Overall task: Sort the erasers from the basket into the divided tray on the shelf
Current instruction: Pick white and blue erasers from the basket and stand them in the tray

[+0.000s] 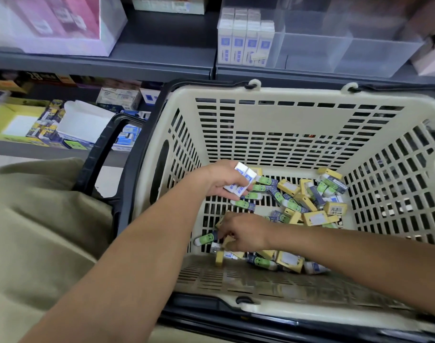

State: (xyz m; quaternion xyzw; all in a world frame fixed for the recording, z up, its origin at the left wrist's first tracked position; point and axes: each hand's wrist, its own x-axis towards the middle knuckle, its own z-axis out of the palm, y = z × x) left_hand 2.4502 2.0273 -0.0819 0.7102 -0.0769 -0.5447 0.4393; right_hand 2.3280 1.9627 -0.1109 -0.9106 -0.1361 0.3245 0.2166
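- Left hand (pixel 221 180), inside the basket (pixel 273 93), grips white erasers (pixel 243 177), likely saving up one kind.
- Right hand (pixel 246 233), by the basket's near wall, digs with curled fingers; I cannot tell what it holds.

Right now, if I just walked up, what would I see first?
A big cream basket fills the middle, with a jumble of yellow, green and white erasers on its bottom. The left hand grips a few white erasers there, and the right hand reaches into the jumble. Above, a clear divided tray sits on the shelf.
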